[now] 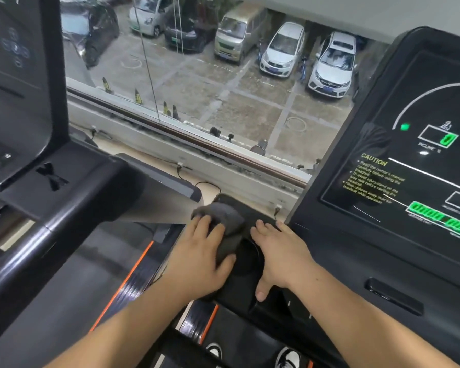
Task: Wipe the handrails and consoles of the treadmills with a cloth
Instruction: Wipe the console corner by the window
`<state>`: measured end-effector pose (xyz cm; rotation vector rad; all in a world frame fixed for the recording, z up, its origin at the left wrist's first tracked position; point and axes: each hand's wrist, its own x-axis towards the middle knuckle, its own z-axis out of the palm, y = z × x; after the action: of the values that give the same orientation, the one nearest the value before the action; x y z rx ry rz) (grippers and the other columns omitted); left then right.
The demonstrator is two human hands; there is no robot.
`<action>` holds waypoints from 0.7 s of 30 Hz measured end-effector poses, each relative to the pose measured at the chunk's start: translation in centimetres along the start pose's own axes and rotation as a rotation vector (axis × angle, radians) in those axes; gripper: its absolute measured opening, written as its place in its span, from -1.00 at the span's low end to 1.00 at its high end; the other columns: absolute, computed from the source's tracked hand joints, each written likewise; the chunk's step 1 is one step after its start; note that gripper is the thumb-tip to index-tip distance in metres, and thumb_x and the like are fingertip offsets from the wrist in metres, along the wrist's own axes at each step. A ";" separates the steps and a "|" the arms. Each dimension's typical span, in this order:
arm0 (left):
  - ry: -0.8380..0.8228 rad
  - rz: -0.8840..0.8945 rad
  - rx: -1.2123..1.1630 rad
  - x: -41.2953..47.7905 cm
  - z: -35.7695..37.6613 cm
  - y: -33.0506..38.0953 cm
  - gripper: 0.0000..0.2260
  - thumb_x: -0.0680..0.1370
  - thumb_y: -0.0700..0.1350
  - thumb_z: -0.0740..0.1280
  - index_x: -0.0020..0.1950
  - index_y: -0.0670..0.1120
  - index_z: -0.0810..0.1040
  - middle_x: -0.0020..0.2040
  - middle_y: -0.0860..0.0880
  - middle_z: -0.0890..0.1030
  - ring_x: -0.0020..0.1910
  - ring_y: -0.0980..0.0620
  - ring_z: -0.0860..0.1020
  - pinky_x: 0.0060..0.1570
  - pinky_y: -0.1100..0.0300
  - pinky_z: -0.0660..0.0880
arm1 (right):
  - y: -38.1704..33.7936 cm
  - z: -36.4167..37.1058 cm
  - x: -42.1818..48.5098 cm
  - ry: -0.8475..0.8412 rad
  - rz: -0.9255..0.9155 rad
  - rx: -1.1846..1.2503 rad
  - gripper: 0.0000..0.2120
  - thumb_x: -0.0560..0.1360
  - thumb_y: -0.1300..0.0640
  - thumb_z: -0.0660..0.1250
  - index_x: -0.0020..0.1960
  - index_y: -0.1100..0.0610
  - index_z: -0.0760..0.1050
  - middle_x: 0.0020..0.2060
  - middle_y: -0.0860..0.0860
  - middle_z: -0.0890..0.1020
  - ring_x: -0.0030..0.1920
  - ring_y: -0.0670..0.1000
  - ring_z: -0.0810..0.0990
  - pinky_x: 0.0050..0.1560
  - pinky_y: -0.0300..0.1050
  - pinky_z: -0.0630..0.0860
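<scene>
View from a head-worn camera looking down at a black treadmill console tray with a round cup holder sunk into it.

Just left of the cup holder, the left hand presses a dark grey cloth onto the tray. Its fingers bend over the bunched cloth and the thumb lies against the cloth's edge, right at the cup holder's rim. The cloth spreads out beyond the fingertips, on the far left side of the cup holder.

Just right of the cup holder, the right hand lies flat on the tray holding nothing. Its fingers are straight and slightly spread, and the thumb points back toward the person.

Further right of the cup holder rises the console's lit display, with green digits, a curved white line and a yellow "CAUTION" notice.

Well to the left of the cup holder stands a second treadmill's console, dark, with faint buttons. Between that machine and the cup holder runs a side rail with an orange stripe.

Beyond the cup holder is a window overlooking parked cars.

Below the cup holder, at the bottom edge, a black and white shoe shows.
</scene>
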<state>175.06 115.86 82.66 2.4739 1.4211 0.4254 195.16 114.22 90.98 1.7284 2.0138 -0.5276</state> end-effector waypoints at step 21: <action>-0.134 -0.296 0.104 -2.1 -1.4 0.2 -0.18 0.44 0.54 0.16 0.47 -0.04 0.28 0.24 -0.10 0.46 0.18 -0.18 0.54 0.03 -0.04 0.56 | -0.8 -0.5 0.3 -0.043 0.027 -0.051 0.39 0.14 -0.33 0.63 0.68 0.10 -0.09 0.67 0.07 -0.05 0.65 0.00 0.00 0.59 -0.03 -0.24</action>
<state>173.67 114.05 83.71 2.2659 1.7534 0.1258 194.30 114.61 91.27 1.6973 1.9541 -0.4963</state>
